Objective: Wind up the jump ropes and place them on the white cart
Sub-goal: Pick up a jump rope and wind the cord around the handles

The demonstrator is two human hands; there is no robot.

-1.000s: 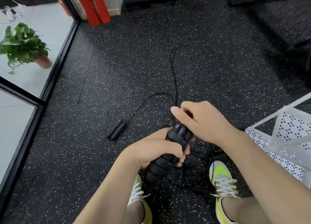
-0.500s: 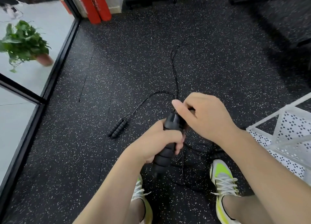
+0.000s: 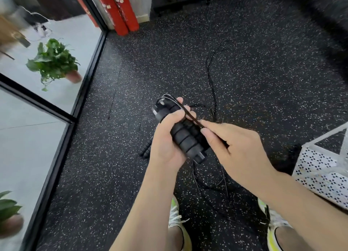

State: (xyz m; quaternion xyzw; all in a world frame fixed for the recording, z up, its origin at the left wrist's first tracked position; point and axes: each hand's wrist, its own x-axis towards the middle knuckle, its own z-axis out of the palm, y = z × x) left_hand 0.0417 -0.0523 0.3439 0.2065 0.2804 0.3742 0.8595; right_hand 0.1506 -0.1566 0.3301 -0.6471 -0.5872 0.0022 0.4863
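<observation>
Left hand (image 3: 165, 147) gripped 2 black handles (image 3: 185, 137).
Right hand (image 3: 239, 151) pinched the cord (image 3: 190, 117) taut; extinguisher (image 3: 120, 9) labels were too blurry to read.

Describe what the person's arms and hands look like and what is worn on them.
Both forearms are bare, with no sleeves in view. The left hand and right hand wear no gloves, and no rings, watch or wristband show. Fingernails are short and unpainted.

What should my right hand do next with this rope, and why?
Probably carry the cord once more around the handles. Your left hand grips both handles together, your right hand pinches the cord taut across them, and plenty of loose rope lies unwound on the floor.
</observation>
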